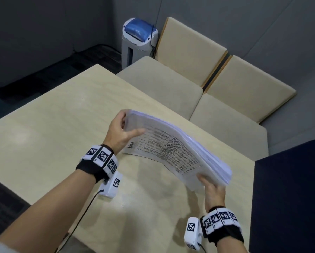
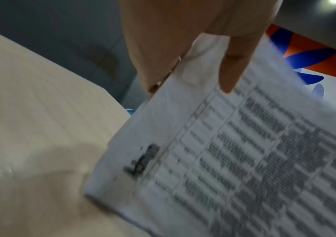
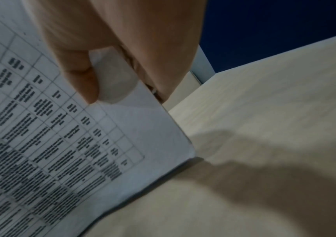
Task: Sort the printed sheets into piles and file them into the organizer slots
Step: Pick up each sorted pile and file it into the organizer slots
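Observation:
A thick stack of printed sheets (image 1: 173,147) with table text on top is tilted, its near edge resting on the pale wooden table (image 1: 52,128). My left hand (image 1: 120,132) grips the stack's left end, thumb on top and fingers behind. My right hand (image 1: 212,189) grips the right end the same way. In the left wrist view the thumb (image 2: 232,70) presses on the stack (image 2: 234,160). The right wrist view shows my thumb (image 3: 82,77) on the stack (image 3: 61,144), fingers hidden behind it. No organizer is recognisable in view.
Beige cushioned seats (image 1: 198,99) run along the table's far side. A grey and blue shredder (image 1: 137,39) stands in the corner. A dark blue block (image 1: 288,198) stands at the table's right edge.

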Tool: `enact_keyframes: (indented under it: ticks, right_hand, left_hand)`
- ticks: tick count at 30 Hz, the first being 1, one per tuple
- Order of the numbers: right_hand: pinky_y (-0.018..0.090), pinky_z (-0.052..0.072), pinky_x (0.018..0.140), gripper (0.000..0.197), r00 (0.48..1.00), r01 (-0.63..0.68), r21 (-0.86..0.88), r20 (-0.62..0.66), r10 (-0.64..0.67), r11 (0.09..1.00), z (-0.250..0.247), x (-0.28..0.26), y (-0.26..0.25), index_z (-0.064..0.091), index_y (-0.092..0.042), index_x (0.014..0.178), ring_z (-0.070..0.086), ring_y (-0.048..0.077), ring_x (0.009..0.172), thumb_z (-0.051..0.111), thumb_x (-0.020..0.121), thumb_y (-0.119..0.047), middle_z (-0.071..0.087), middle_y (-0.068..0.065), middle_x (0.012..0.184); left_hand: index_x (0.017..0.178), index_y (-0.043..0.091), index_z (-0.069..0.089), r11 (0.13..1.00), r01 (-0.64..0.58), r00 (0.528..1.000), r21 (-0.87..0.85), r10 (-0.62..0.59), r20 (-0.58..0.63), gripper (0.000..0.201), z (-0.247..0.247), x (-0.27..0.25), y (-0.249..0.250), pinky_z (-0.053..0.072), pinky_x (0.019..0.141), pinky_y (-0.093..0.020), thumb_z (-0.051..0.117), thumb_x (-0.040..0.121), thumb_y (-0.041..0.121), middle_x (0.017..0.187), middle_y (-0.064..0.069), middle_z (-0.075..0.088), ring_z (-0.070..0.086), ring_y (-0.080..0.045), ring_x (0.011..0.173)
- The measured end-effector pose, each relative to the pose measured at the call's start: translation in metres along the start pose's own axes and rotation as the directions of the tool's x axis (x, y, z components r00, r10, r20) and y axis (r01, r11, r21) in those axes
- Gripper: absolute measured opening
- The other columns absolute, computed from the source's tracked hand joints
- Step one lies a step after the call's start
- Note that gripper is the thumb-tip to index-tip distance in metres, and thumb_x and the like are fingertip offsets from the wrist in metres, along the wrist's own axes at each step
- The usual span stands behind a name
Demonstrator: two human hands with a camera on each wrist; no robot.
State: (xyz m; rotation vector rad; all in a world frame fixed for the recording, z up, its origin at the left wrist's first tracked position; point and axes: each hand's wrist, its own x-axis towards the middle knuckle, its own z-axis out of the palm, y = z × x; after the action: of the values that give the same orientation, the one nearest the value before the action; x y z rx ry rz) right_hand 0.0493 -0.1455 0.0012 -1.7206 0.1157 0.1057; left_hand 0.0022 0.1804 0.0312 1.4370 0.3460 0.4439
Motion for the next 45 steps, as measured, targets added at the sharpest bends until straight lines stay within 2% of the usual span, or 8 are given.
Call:
enact_keyframes:
  ticks: [4, 8, 18, 21, 26, 33, 40, 45]
  right_hand:
    - [0.009, 0.049, 0.059, 0.03, 0.998, -0.056, -0.023, 0.038, 0.056, 0.998, 0.002, 0.001, -0.006, 0.066, -0.008, 0.101, 0.067, 0.016, 0.082, 0.065, 0.081, 0.015, 0.075, -0.007, 0.08]
    - [0.018, 0.054, 0.068, 0.038, 0.999, -0.015, -0.004, 0.038, 0.015, 1.0, 0.0, 0.003, 0.0, 0.066, -0.016, 0.106, 0.068, 0.013, 0.087, 0.077, 0.073, 0.0, 0.072, -0.003, 0.093]
    - [0.014, 0.052, 0.077, 0.05, 0.992, 0.024, 0.013, 0.128, -0.025, 1.0, -0.003, 0.004, -0.006, 0.067, -0.018, 0.115, 0.067, 0.005, 0.095, 0.074, 0.066, -0.014, 0.073, -0.007, 0.105]
    - [0.017, 0.048, 0.077, 0.043, 0.995, -0.009, 0.027, 0.1, 0.006, 1.0, -0.001, 0.008, -0.005, 0.063, -0.018, 0.115, 0.064, 0.007, 0.094, 0.072, 0.074, -0.009, 0.069, -0.005, 0.104]
    - [0.017, 0.046, 0.068, 0.023, 0.993, -0.119, 0.041, 0.021, 0.118, 0.992, 0.0, 0.007, 0.002, 0.063, -0.013, 0.107, 0.063, 0.009, 0.085, 0.063, 0.089, 0.0, 0.065, -0.006, 0.093]
    - [0.029, 0.049, 0.089, 0.038, 0.98, -0.111, -0.108, 0.154, 0.127, 0.988, 0.004, 0.008, 0.005, 0.062, -0.019, 0.12, 0.064, 0.011, 0.105, 0.076, 0.085, -0.015, 0.07, -0.006, 0.11]
    - [0.02, 0.053, 0.082, 0.03, 0.965, -0.118, -0.213, 0.204, 0.162, 0.97, 0.001, -0.018, 0.002, 0.063, -0.027, 0.11, 0.065, 0.006, 0.099, 0.076, 0.084, -0.019, 0.07, -0.004, 0.11]
    - [0.024, 0.051, 0.084, 0.011, 0.975, -0.12, -0.21, 0.159, 0.155, 0.97, 0.008, -0.04, -0.013, 0.067, -0.024, 0.094, 0.069, 0.008, 0.091, 0.068, 0.091, -0.014, 0.073, -0.009, 0.096]
  left_hand:
    - [0.091, 0.004, 0.061, 0.998, 0.006, 0.996, 0.059, -0.001, -0.091, 0.06, 0.008, 0.018, 0.014, 0.044, 0.07, -0.022, 0.065, 0.076, 0.062, 0.081, -0.002, 0.059, 0.053, -0.011, 0.075]
    - [0.074, 0.012, 0.059, 0.987, 0.117, 0.976, 0.107, -0.094, -0.198, 0.045, 0.016, 0.039, 0.012, 0.042, 0.065, -0.03, 0.068, 0.08, 0.056, 0.071, 0.002, 0.057, 0.053, -0.016, 0.069]
    - [0.1, 0.025, 0.07, 0.978, 0.207, 0.978, -0.006, -0.207, -0.027, 0.043, 0.01, 0.033, 0.008, 0.055, 0.085, -0.037, 0.072, 0.074, 0.058, 0.102, -0.003, 0.073, 0.069, -0.02, 0.096]
    - [0.111, 0.015, 0.069, 0.962, 0.272, 0.959, -0.014, -0.27, 0.088, 0.048, 0.009, 0.017, 0.004, 0.057, 0.079, -0.03, 0.086, 0.069, 0.031, 0.102, -0.004, 0.075, 0.071, -0.017, 0.094]
    - [0.077, 0.022, 0.077, 0.976, 0.213, 0.977, 0.035, -0.214, 0.004, 0.044, 0.016, 0.01, -0.005, 0.057, 0.07, -0.026, 0.068, 0.066, -0.02, 0.081, 0.005, 0.075, 0.07, -0.009, 0.081]
    - [0.09, -0.006, 0.066, 0.886, 0.443, 0.897, 0.141, -0.436, -0.077, 0.024, 0.012, 0.003, -0.034, 0.044, 0.064, -0.029, 0.057, 0.069, -0.009, 0.084, -0.015, 0.064, 0.058, -0.025, 0.077]
    - [0.083, 0.007, 0.069, 0.903, 0.427, 0.902, 0.047, -0.422, -0.097, 0.026, -0.003, -0.012, -0.031, 0.05, 0.055, -0.028, 0.063, 0.06, -0.005, 0.076, -0.01, 0.065, 0.059, -0.022, 0.067]
    - [0.091, -0.003, 0.069, 0.903, 0.409, 0.909, 0.135, -0.415, 0.022, 0.018, -0.015, -0.015, -0.028, 0.058, 0.077, -0.04, 0.068, 0.074, -0.006, 0.094, -0.014, 0.073, 0.069, -0.033, 0.088]
